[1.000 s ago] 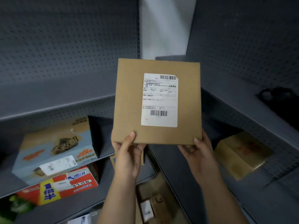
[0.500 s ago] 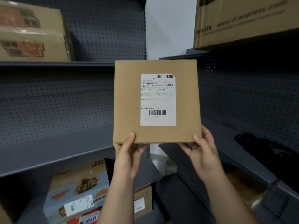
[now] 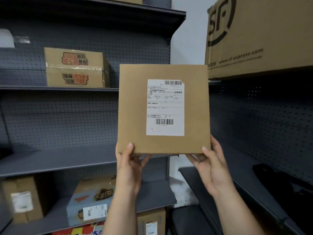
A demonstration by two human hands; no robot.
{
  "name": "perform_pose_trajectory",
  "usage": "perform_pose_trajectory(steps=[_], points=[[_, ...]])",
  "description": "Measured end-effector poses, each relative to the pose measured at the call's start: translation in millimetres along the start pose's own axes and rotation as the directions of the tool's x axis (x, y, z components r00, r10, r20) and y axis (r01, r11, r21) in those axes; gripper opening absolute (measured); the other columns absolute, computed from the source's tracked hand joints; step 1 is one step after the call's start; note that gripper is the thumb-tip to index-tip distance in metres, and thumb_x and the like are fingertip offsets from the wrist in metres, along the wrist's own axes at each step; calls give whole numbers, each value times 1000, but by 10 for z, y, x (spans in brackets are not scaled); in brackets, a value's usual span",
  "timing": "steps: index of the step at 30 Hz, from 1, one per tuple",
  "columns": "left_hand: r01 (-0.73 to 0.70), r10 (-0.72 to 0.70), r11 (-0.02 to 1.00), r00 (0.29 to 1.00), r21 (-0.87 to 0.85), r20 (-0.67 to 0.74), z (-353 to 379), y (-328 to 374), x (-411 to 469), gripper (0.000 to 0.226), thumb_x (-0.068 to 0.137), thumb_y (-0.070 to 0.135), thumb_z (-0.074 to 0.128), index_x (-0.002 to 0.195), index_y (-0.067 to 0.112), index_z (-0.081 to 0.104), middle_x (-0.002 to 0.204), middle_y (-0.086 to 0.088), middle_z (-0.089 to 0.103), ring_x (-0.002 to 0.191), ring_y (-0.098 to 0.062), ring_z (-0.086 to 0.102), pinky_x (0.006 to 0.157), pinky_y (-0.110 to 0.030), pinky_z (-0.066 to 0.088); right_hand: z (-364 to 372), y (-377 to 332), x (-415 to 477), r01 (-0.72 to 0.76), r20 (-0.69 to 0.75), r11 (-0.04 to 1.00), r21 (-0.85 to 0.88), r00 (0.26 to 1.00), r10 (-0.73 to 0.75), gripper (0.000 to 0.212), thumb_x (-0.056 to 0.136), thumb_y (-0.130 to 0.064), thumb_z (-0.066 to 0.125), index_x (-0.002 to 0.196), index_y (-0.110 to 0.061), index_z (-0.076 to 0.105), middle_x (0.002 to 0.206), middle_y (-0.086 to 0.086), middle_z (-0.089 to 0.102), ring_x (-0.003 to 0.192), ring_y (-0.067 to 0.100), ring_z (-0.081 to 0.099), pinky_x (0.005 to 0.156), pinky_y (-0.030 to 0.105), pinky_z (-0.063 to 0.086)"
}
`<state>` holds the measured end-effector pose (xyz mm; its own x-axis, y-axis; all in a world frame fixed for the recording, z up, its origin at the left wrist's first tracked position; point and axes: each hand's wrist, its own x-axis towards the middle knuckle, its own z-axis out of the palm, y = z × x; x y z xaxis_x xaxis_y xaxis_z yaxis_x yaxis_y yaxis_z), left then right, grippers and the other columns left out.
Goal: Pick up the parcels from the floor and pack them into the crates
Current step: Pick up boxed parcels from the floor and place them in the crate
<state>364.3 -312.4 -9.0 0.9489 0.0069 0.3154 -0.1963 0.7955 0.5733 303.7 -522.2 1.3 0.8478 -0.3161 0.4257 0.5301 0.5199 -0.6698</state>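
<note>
Head view, operator: "I've got the parcel upright in front of me, with its label facing the camera. My left hand pinches its lower left corner and my right hand its lower right. Thumbs are on the front, fingers tucked behind. So it's off the floor, in the air, gripped by both hands."

Spotter: "Which way does it lie from the hands?"

Operator: "Straight above them. It's a little taller than wide, long axis up and down. Neither hand is nearer, since each has a corner."

Spotter: "Any crate?"

Operator: "None that I can see. Left of the parcel and behind it runs a grey shelf. Up-left of it are two stacked boxes. Below-left sit a blue box and a brown box. Straight below the parcel is a small box with a label. Up-right is a big SF box, its lower corner just beside the parcel's top right corner. Down-right lies a black thing, and I can't tell what it is."

Spotter: "What's in the way?"

Operator: "My guess is the SF box if I lift or swing right, and the shelf edges on either side. The parcel itself hides the middle of my view, so I'd tip it flat and lower it before hunting for a crate."
</note>
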Motion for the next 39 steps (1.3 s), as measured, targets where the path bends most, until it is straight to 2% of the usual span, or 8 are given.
perform_pose_trajectory(steps=[3, 7, 11, 19, 23, 26, 30, 39], points=[[-23, 23, 1000, 999, 5, -25, 39, -7, -130, 86, 59, 43, 82, 134, 22, 46, 119, -6, 63, 91, -17, 72, 74, -39, 61, -11, -139, -78, -16, 38, 1000, 10, 999, 15, 53, 83, -10, 58, 134, -23, 53, 137, 10, 60, 116, 23, 62, 89, 43, 56], [-77, 82, 996, 994, 53, -79, 37, 3, -337, 130, 42, 55, 95, 151, 14, 39, 132, -13, 58, 97, -19, 72, 74, -38, 61, -8, -233, -139, -57, 80, 998, 38, 995, 54, 50, 85, -8, 60, 133, -22, 54, 131, 11, 63, 112, 23, 64, 88, 43, 57], [-119, 127, 991, 984, 69, -122, 41, 143, -550, 136, 35, 57, 96, 152, 16, 38, 137, -12, 57, 109, -23, 66, 75, -39, 61, 79, -250, -223, -86, 129, 995, 54, 989, 78, 50, 85, -6, 62, 132, -22, 55, 129, 10, 65, 116, 28, 62, 88, 44, 57], [-186, 192, 981, 964, 47, -185, -99, 720, -1028, 122, 23, 50, 99, 131, 22, 49, 106, -5, 68, 91, -18, 71, 69, -41, 62, 508, -65, -612, -184, 223, 978, 97, 962, 159, 65, 78, -12, 64, 141, -19, 48, 137, 11, 59, 128, 35, 55, 94, 47, 55], [-190, 194, 981, 953, 37, -233, -374, 1147, -1346, 112, 34, 40, 98, 134, 18, 54, 112, -8, 71, 102, -24, 70, 87, -53, 59, 845, 241, -926, -234, 226, 962, 144, 954, 198, 60, 78, -10, 65, 135, -22, 53, 135, 11, 61, 127, 36, 55, 87, 41, 58], [-213, 229, 973, 935, 88, -270, -690, 1632, -1609, 75, 65, 24, 77, 135, 15, 54, 105, -8, 72, 90, -22, 73, 74, -42, 63, 1240, 528, -1224, -291, 261, 943, 164, 934, 243, 51, 83, -9, 63, 131, -24, 56, 134, 12, 62, 125, 37, 57, 89, 43, 58], [-268, 314, 945, 901, 185, -299, -1186, 2446, -2029, 88, 66, 22, 77, 148, 13, 45, 111, -11, 69, 99, -26, 70, 81, -45, 61, 1928, 935, -1711, -379, 312, 909, 173, 896, 314, 57, 80, -11, 60, 136, -23, 54, 131, 12, 64, 121, 32, 62, 91, 43, 57], [-381, 480, 872, 784, 306, -392, -2076, 4061, -3012, 71, 82, 28, 67, 148, 15, 45, 122, -10, 69, 104, -24, 72, 76, -38, 62, 3478, 1828, -2829, -561, 432, 793, 239, 792, 430, 53, 78, -7, 59, 129, -23, 59, 137, 17, 58, 119, 35, 60, 89, 47, 57]])
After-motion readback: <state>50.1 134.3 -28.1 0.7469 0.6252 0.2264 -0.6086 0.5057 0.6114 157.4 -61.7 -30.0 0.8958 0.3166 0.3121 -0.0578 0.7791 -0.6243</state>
